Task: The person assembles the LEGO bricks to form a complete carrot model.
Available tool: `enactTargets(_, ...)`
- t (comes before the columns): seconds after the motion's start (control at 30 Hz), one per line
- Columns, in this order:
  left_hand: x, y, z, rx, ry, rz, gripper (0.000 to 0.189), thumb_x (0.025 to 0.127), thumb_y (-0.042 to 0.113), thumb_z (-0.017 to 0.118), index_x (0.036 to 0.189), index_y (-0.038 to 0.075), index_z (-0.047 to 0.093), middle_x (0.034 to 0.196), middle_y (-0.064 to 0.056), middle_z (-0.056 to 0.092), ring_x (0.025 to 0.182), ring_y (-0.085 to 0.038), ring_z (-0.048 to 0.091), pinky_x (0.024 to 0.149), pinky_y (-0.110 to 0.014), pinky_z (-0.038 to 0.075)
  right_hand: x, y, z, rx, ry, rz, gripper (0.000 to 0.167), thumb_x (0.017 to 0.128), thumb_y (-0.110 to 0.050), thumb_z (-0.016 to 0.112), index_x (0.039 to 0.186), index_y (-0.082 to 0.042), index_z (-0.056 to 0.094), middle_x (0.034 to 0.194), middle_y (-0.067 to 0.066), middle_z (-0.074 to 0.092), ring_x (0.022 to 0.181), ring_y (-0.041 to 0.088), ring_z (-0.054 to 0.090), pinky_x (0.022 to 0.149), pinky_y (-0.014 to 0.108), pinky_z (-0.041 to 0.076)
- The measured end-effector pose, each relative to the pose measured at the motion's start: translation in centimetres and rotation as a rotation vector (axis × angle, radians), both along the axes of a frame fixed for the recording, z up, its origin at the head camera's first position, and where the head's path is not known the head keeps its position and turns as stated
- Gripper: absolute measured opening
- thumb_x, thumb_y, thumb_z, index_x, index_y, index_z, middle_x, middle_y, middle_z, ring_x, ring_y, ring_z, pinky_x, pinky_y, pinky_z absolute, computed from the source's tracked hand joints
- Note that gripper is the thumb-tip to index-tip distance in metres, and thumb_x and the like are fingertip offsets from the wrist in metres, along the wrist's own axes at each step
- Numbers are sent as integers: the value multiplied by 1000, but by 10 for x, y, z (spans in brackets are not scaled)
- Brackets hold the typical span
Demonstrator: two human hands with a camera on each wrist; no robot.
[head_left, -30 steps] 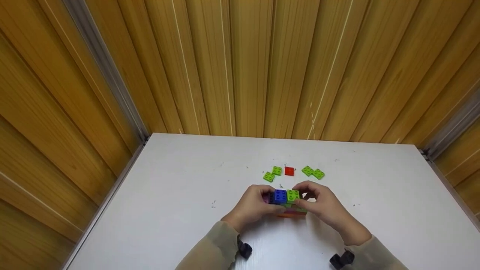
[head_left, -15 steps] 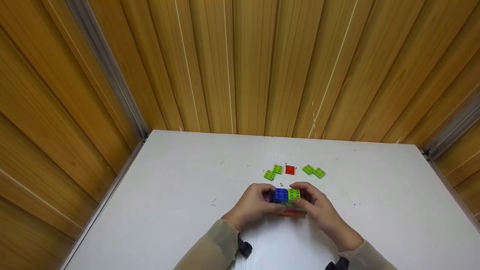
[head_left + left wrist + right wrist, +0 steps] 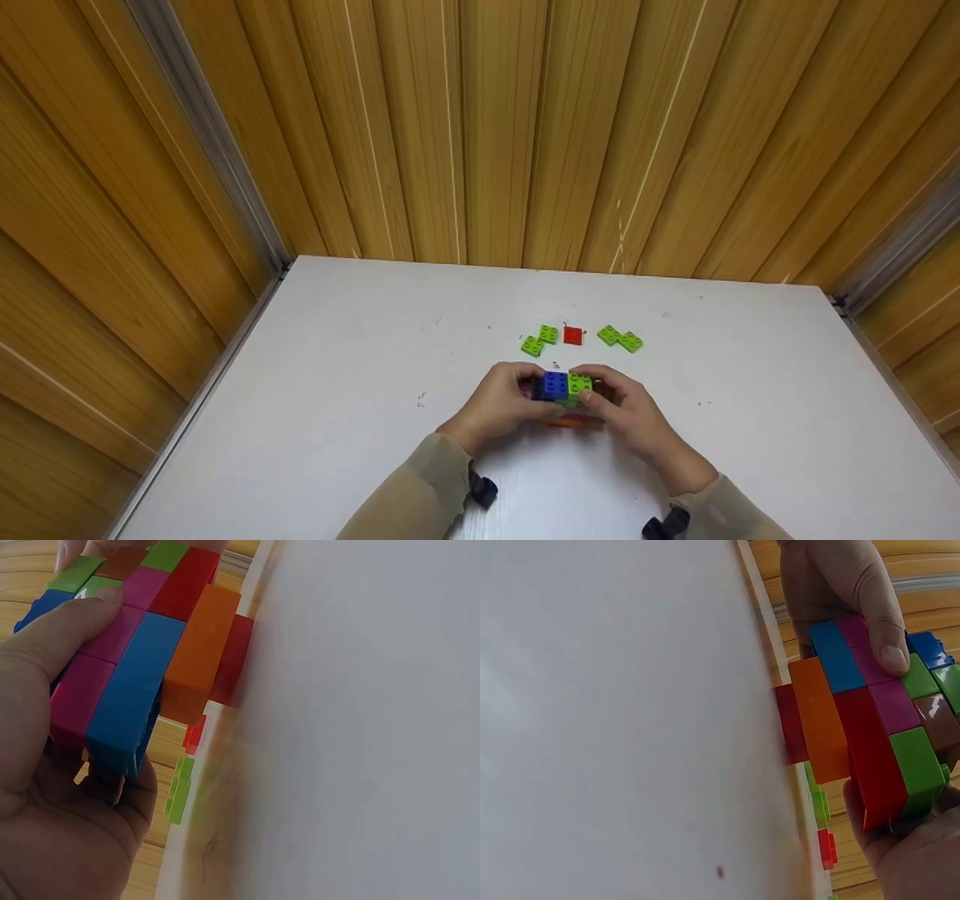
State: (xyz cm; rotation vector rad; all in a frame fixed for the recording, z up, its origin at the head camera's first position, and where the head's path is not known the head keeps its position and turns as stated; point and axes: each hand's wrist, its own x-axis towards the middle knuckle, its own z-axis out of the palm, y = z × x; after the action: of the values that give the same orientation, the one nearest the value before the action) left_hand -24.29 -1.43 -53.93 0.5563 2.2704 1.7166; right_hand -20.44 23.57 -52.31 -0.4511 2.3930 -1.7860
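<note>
A stack of joined toy building bricks [image 3: 127,686] stands between both hands over the white table. Its layers are blue, pink, orange, red, brown and green, with a red brick [image 3: 790,724] at the bottom. My left hand [image 3: 499,401] grips the stack's left side, its thumb [image 3: 64,634] across the near face. On top, a blue brick [image 3: 555,385] sits beside a bright green brick [image 3: 580,385]. My right hand [image 3: 634,416] holds that green brick at the right, thumb on the near side and fingers behind. The stack's far side is mostly hidden.
Beyond the hands lie two green bricks [image 3: 540,341] at the left, a red brick [image 3: 573,335] in the middle and two more green bricks [image 3: 619,338] at the right. The white table [image 3: 360,360] ends at wood-patterned walls [image 3: 495,135].
My right hand has moved in closer around the green brick and the stack's right side. The left hand keeps its grip. The whole head view shifts slightly.
</note>
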Motion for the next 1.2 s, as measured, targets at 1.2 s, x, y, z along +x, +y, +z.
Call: enactTargets(1.2, 2, 2, 2, -46, -28, -16, 29, 90, 24, 99, 109, 22, 77, 112, 9, 76, 103, -11, 67, 98, -32, 60, -4, 1, -1, 80, 48, 43, 24, 115, -19, 66, 139, -13, 65, 126, 9, 69, 103, 12, 64, 88, 22, 56)
